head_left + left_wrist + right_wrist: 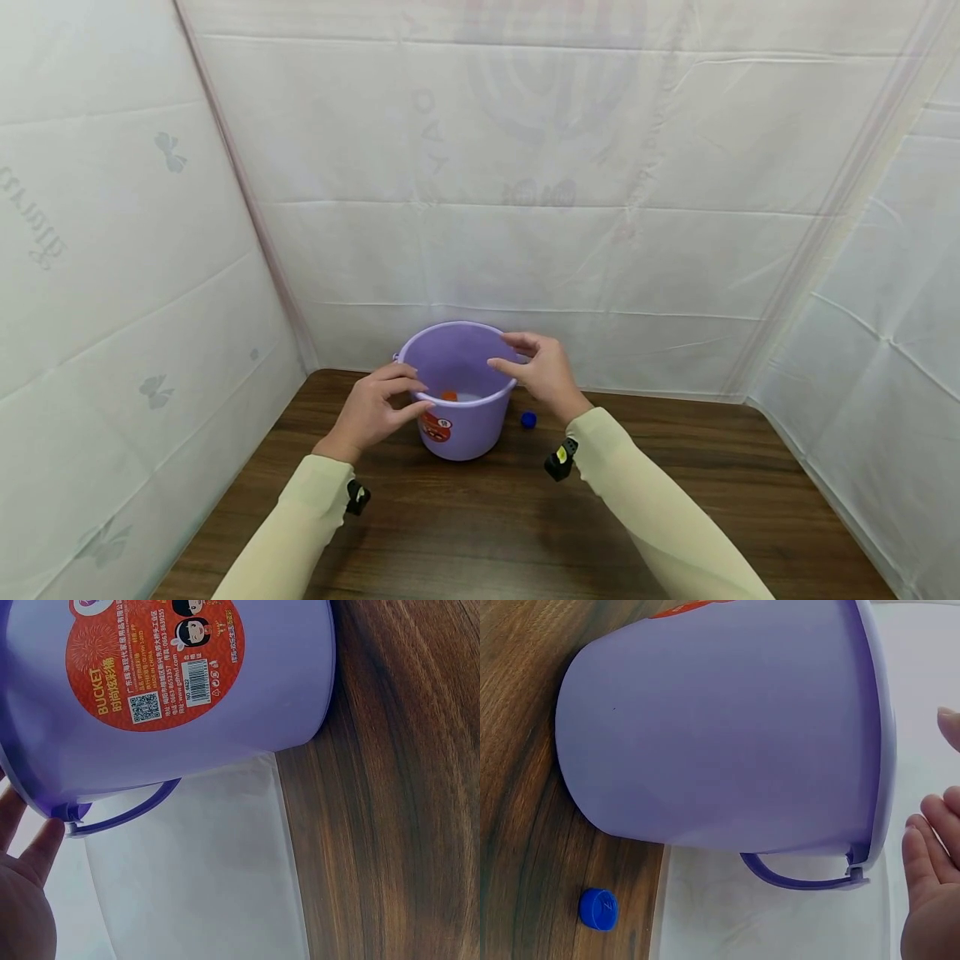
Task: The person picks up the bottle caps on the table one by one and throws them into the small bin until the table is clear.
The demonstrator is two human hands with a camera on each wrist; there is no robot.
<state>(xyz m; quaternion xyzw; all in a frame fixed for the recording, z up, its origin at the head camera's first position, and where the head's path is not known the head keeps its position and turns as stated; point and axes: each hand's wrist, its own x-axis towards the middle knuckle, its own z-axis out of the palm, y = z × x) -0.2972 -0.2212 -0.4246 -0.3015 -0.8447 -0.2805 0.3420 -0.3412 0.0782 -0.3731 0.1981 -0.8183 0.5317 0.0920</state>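
A purple plastic bucket point(471, 429) stands upright on the table, its red label point(154, 671) facing the left wrist camera. My left hand point(369, 417) holds the rim at the left, thumb on the outer side near the handle hinge and fingers over the edge. Above the right side of the rim is my right hand point(546, 371), its fingers loosely bent and thumb apart; the right wrist view shows it off the rim with nothing in it. Inside, near the bottom, lies a small orange thing point(449, 396), partly hidden by the near rim.
A blue bottle cap point(598, 909) sits on the wooden table point(465, 533), just right of the bucket. The bucket's handle point(802, 883) hangs down at the back. White fabric walls point(525, 208) enclose the table at the back and both sides.
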